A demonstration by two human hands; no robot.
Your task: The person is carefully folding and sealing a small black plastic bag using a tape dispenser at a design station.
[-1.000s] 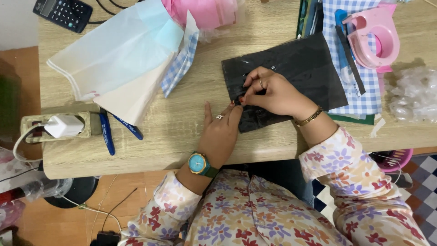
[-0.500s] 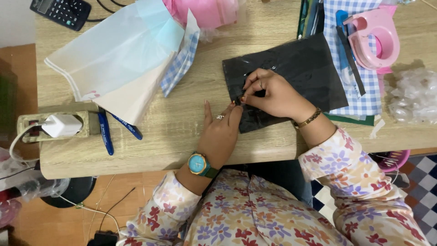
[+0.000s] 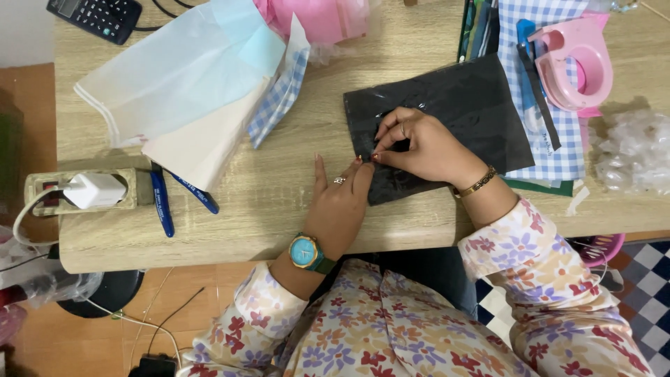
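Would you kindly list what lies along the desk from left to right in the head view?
Power strip → blue pens → left hand → right hand on the black packet → pink tape dispenser → crumpled clear plastic.

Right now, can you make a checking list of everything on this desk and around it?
Surface: wooden desk, crowded.
Job's things: black plastic packet, flat.
Clutter: folded pale cloths, checked fabric, pink tape dispenser, two blue pens, calculator, crumpled clear plastic.
Hands: left hand rests by the packet's edge; right hand pinches it.
Cables: white plug in power strip, cord hanging.
Surroundings: orange floor; nothing else seen clearly.
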